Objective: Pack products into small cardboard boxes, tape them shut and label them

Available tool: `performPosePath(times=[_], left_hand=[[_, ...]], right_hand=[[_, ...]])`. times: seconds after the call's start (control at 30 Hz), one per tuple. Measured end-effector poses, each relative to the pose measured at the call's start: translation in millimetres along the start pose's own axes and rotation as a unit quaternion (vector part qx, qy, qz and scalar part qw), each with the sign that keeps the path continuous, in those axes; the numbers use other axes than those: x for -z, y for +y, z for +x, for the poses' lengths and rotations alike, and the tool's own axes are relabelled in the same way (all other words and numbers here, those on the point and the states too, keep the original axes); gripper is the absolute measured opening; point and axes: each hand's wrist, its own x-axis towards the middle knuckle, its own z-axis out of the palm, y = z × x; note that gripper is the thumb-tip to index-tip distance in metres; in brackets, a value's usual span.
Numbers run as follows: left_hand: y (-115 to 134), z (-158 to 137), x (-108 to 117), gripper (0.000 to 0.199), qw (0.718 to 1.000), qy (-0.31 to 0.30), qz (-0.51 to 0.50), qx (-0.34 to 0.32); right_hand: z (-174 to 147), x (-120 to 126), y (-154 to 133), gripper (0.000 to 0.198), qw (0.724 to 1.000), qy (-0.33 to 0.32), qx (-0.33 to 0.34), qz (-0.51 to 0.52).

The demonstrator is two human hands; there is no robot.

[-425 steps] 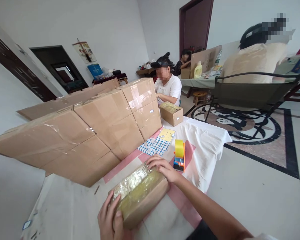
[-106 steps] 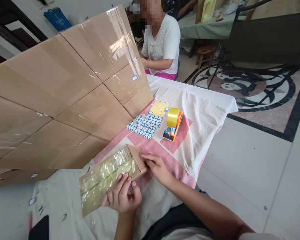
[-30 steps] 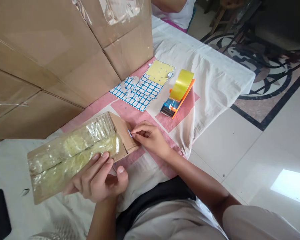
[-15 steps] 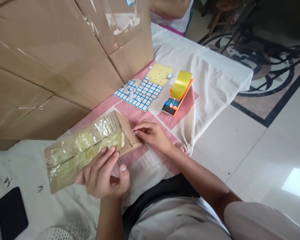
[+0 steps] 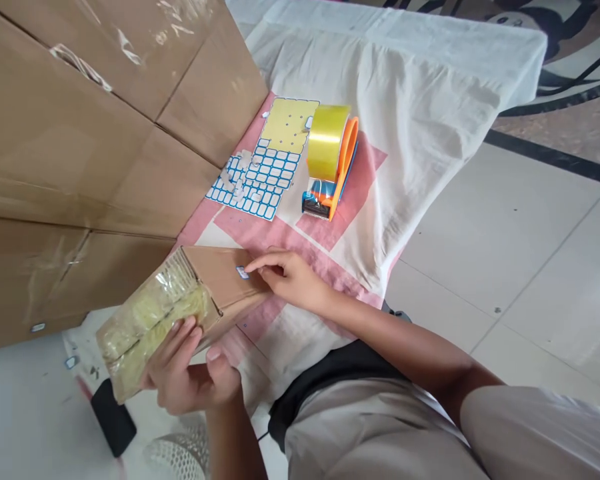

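Observation:
A cardboard box (image 5: 225,267) sealed with clear yellowish tape lies in front of me, its plain end face turned partly up. A small white label with a blue border (image 5: 243,272) sits on that face. My right hand (image 5: 295,280) touches the label's edge with an outstretched index finger, the other fingers curled below. The fingers of my left hand (image 5: 193,373) rest on the taped side, thumb apart from the box. Beyond the box lie label sheets (image 5: 275,167), partly peeled to yellow backing, with curled white scraps on them. An orange-and-blue tape dispenser (image 5: 330,163) carries a yellow roll.
Large stacked cartons (image 5: 105,147) form a wall at left and behind. White and pink cloth (image 5: 395,133) covers the table, whose edge drops to a tiled floor (image 5: 480,267) at right. A black phone-like slab (image 5: 114,417) and a white perforated basket (image 5: 177,457) are at lower left.
The box has tipped and turned so its end face shows more. The label now lies on that face, with my right index finger extended over it instead of pinching. The view has shifted.

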Motion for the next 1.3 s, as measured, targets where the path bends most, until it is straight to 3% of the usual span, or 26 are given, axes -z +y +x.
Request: performPosePath(times=[0.3, 0.53, 0.87, 1.1, 1.3], left_hand=[[-6.1, -3.4, -10.4, 0.022, 0.999, 0.043, -0.016, -0.012], [-6.1, -2.4, -9.4, 0.02, 0.999, 0.031, 0.018, 0.003], [-10.1, -5.7, -6.1, 0.024, 1.0, 0.019, -0.006, -0.008], [-7.9, -3.6, -1.6, 0.022, 1.0, 0.002, -0.002, -0.018], [-5.5, -8.4, -1.0, 0.026, 1.0, 0.001, 0.0, -0.011]], right_hand=[[-4.2, -8.3, 5.4, 0.039, 0.999, -0.037, 0.007, 0.005], [-2.3, -7.7, 5.1, 0.033, 0.999, -0.002, 0.032, 0.001], [-3.9, -9.9, 10.0, 0.04, 0.998, -0.035, 0.042, -0.01], [3.6, -5.0, 2.3, 0.033, 1.0, -0.004, -0.02, 0.014], [-1.2, -13.2, 12.8, 0.043, 0.999, -0.041, 0.017, -0.018]])
